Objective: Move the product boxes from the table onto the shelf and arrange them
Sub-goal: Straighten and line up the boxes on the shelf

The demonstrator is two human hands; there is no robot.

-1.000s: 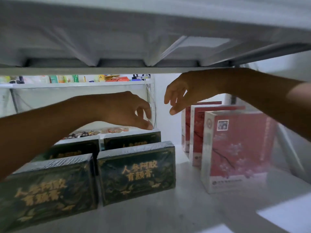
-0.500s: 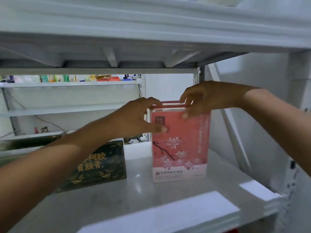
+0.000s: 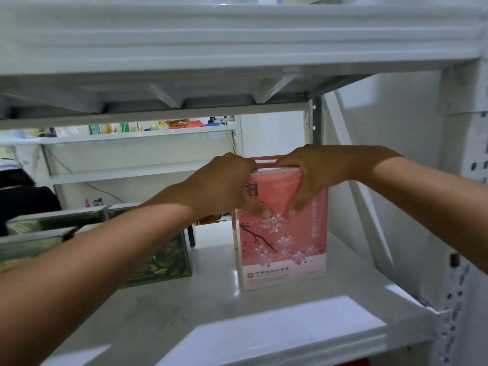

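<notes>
Plainly upright pink box, long axis vertical

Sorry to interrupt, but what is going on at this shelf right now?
A person is arranging product boxes on a white shelf board. Their left hand and right hand both grip the top of a pink box with a blossom print, thumbs pressed on its front. The box stands upright, apparently resting on the board. To its left, dark green boxes sit on the same board.

Bkgd rack w/ small bottles & orange packets on top level; white wall to its right; person in dark top far left.
</notes>
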